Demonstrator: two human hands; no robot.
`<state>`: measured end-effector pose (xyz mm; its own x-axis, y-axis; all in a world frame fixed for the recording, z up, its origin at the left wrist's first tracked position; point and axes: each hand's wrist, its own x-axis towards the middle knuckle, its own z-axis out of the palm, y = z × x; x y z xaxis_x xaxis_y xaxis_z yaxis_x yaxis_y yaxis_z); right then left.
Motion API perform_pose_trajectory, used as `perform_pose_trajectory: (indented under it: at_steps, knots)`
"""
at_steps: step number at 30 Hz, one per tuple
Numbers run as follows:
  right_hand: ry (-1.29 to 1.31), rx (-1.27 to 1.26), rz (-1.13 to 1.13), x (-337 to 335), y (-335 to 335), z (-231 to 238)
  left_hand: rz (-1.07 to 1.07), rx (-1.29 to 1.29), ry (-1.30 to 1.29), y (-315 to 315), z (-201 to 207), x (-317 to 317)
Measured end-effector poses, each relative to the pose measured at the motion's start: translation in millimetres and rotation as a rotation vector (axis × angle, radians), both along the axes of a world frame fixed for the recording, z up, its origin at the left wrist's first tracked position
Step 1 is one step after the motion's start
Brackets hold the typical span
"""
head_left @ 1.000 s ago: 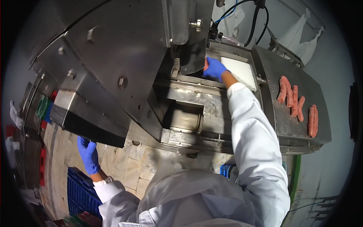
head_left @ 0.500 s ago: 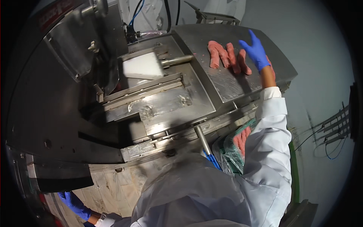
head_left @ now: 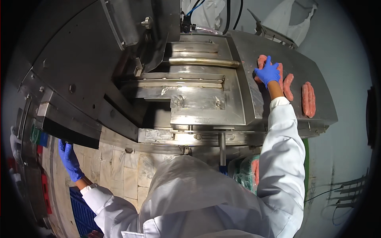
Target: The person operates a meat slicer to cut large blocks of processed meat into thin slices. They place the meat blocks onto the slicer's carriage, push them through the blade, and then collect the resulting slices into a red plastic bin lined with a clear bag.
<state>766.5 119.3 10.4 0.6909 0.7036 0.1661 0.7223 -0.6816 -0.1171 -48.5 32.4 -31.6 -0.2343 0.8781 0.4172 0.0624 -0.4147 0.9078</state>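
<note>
My right hand [head_left: 268, 73], in a blue glove, reaches over the steel tabletop [head_left: 254, 43] with its fingers spread on pink sausage-shaped pieces of raw meat [head_left: 261, 60]. It partly covers them. Just right of the hand lies a curved meat piece [head_left: 288, 87]. Farther right, more long meat pieces [head_left: 308, 100] lie side by side. My left hand [head_left: 70, 162], also gloved in blue, is low at the left, its fingers stretched up to the lower edge of a dark-fronted metal chute [head_left: 71, 133]. The fingertips are partly hidden there, and I see nothing held.
A steel machine with a thick rod [head_left: 204, 62] along its channel fills the middle, beside a tall housing [head_left: 75, 63]. A green crate [head_left: 243, 174] with plastic and pink meat stands under my right arm. A blue crate [head_left: 81, 210] sits low left on the tiled floor [head_left: 131, 174].
My right hand has come from above the right-hand pieces onto the left-hand meat pieces. The white block in the channel has gone out of sight leftward, exposing more rod. The view has shifted.
</note>
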Motion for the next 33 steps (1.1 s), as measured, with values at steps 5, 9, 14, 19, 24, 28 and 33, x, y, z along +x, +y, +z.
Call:
perform_pose_trajectory:
  at_steps: [5, 9, 14, 19, 24, 28, 33]
  knots:
    - [0.069, 0.058, -0.074, 1.7, 10.2, -11.2, -0.008, -0.034, -0.028, 5.8, 1.4, 2.5]
    - [0.126, 0.098, -0.051, -5.4, 2.6, -5.4, 0.006, -0.05, 0.041, 11.6, 9.3, 13.0]
    - [-0.069, 0.126, 0.181, -46.9, -12.6, -0.1, 0.068, -0.088, 0.111, 3.9, 11.7, 10.4]
    - [-0.082, 0.233, 0.37, -76.9, -20.9, 11.2, 0.02, -0.05, 0.043, 5.3, -4.4, -2.1]
    - [0.03, 0.338, 0.72, -109.6, 21.2, 21.6, 0.009, -0.043, -0.003, 1.1, 1.0, 9.6]
    - [0.125, 0.12, 0.789, -180.7, 93.1, 12.9, 0.049, -0.046, 0.046, -6.3, 13.1, 18.1]
    - [0.255, -0.021, 0.796, -256.8, 190.3, -33.7, 0.103, -0.105, -0.019, -11.2, 5.8, 15.6]
